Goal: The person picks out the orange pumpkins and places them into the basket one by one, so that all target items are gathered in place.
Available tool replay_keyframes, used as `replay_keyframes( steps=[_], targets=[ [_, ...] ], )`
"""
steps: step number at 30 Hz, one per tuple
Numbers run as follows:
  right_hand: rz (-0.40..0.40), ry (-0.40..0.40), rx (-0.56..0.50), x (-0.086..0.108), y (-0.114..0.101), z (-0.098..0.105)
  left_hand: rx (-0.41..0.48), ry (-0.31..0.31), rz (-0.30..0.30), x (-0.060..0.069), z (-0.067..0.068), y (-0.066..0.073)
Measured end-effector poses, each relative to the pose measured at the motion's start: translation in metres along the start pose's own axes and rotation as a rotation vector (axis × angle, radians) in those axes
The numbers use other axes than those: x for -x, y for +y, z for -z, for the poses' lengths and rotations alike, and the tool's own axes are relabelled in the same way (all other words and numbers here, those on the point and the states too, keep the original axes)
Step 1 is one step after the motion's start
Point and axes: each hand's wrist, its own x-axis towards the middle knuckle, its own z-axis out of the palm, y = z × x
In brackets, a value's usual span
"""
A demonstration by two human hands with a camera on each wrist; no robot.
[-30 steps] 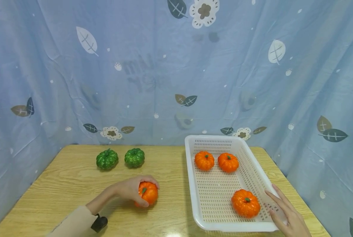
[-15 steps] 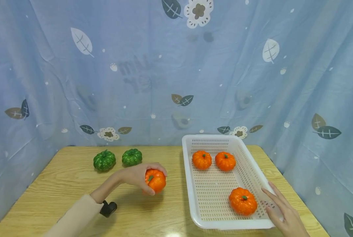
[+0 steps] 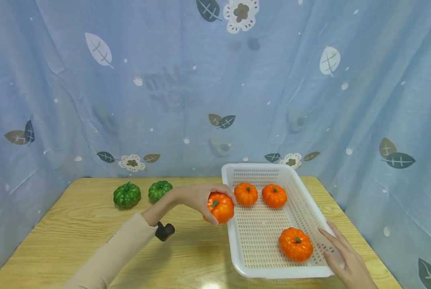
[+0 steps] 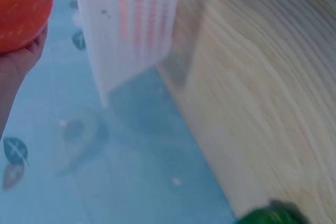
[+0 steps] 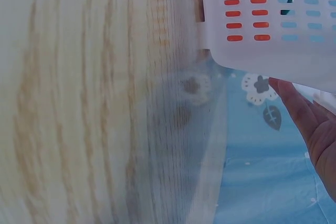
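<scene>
My left hand (image 3: 198, 197) grips an orange pumpkin (image 3: 223, 209) with a green stem, fingers and thumb curled round its sides. It is at the left rim of a white perforated plastic basket (image 3: 231, 237), above table level. The left wrist view shows part of this pumpkin (image 4: 23, 9) and the basket's side (image 4: 131, 30). Inside the basket are three more orange pumpkins: two at the back, a left one (image 3: 246, 194) and a right one (image 3: 274, 196), and one at the front right (image 3: 295, 245). My right hand (image 3: 349, 259) rests against the basket's right side, fingers fairly straight.
Two green pumpkins, a left one (image 3: 127, 195) and a right one (image 3: 159, 191), sit at the back left of the wooden table (image 3: 74, 237). The left sleeve partly crosses the table. A blue patterned curtain (image 3: 186, 88) hangs behind.
My left hand has lifted the orange pumpkin off the table and carried it right, to the basket's left rim. My right hand stays at the basket's side. The head view has shifted slightly.
</scene>
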Motion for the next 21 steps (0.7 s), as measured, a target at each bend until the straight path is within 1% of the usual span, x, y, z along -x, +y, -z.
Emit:
replay_keyframes(
  steps=[3,6,10,15,20,21],
  targets=[
    [0.001,-0.001,-0.002,0.000,0.000,-0.001,0.007,-0.034,-0.016,-0.016,-0.002,0.003],
    [-0.001,-0.003,-0.006,-0.001,0.000,-0.001,0.022,-0.059,-0.019,-0.030,-0.004,0.004],
    [-0.013,-0.012,-0.010,-0.001,-0.002,-0.001,0.018,-0.076,0.006,-0.047,-0.006,0.005],
    [-0.005,0.007,-0.025,-0.001,-0.002,-0.001,-0.019,-0.100,0.027,-0.066,-0.012,0.003],
    [-0.004,0.016,-0.035,0.000,-0.001,-0.001,0.020,-0.158,0.004,-0.083,-0.019,0.003],
    [-0.010,0.013,-0.032,0.000,-0.001,-0.002,0.033,-0.170,0.008,-0.086,-0.021,0.003]
  ],
)
